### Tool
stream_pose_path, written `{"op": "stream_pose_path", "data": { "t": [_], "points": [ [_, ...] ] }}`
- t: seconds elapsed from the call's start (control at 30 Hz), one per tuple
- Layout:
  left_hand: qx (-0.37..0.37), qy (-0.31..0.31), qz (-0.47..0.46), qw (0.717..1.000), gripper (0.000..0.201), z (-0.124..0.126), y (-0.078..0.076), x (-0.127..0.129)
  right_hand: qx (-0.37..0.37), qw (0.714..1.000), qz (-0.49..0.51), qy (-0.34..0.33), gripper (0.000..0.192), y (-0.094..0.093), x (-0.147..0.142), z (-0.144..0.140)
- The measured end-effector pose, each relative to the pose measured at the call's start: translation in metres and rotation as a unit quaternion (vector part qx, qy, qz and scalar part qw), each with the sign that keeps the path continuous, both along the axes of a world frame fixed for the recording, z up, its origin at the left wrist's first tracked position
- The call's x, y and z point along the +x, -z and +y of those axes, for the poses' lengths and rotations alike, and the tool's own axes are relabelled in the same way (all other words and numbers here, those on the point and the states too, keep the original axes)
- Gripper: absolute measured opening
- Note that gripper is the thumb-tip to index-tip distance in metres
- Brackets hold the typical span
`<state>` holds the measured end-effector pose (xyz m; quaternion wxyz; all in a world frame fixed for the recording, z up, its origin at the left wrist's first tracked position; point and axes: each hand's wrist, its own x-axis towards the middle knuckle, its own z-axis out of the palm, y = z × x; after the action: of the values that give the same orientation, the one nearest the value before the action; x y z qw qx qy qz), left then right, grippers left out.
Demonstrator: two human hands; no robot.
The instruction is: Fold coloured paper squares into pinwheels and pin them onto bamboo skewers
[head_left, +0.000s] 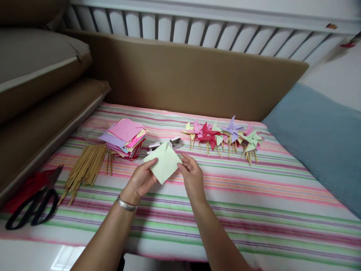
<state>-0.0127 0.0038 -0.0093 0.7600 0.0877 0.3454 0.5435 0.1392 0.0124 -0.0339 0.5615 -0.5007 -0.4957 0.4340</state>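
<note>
I observe my left hand (140,180) and right hand (192,174) each pinching the pale green paper square (163,162) above the striped cloth (254,203). Stacked coloured paper (125,137) at ten o'clock; finished pinwheels (222,136) at two o'clock.

We see soft, even daylight; the scissors (31,209) blur at the frame's left edge, where lines bow outward.

No writing, label, brand, number or sign can be read anywhere: the coloured paper squares (125,137), the pinwheels (222,136) and the striped cloth (254,203) all show plain, unmarked surfaces.
</note>
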Motion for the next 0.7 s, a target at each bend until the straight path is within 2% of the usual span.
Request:
{"op": "stream_pose_path", "data": {
  "t": [0.07,0.13,0.27,0.37,0.5,0.57,0.63,0.7],
  "points": [
    [0.005,-0.019,-0.002,1.000,0.038,0.001,-0.001,-0.004,0.091,0.987,-0.126,0.029,0.033,-0.002,-0.003,-0.005],
    [0.018,-0.038,-0.010,0.999,0.040,0.003,0.000,-0.008,0.175,0.958,-0.226,0.021,0.030,-0.005,-0.007,-0.011],
    [0.047,-0.049,-0.035,0.997,0.041,0.004,0.002,-0.011,0.244,0.920,-0.304,-0.034,0.025,-0.007,-0.020,-0.022],
    [0.059,-0.047,-0.046,0.996,0.044,0.003,0.002,-0.007,0.241,0.920,-0.302,-0.059,0.025,-0.004,-0.024,-0.025],
    [0.077,-0.050,-0.060,0.994,0.047,0.000,0.001,0.001,0.137,0.971,-0.193,-0.021,0.037,0.000,-0.017,-0.019],
    [0.088,-0.054,-0.066,0.993,0.047,0.000,0.001,0.003,0.084,0.987,-0.139,-0.002,0.038,0.000,-0.013,-0.016],
    [0.095,-0.058,-0.066,0.992,0.047,0.000,0.001,0.005,0.081,0.987,-0.140,0.005,0.034,-0.001,-0.010,-0.016],
    [0.096,-0.051,-0.060,0.992,0.046,0.000,0.002,0.005,0.117,0.977,-0.176,0.001,0.026,-0.003,-0.011,-0.018]
  ]
}}
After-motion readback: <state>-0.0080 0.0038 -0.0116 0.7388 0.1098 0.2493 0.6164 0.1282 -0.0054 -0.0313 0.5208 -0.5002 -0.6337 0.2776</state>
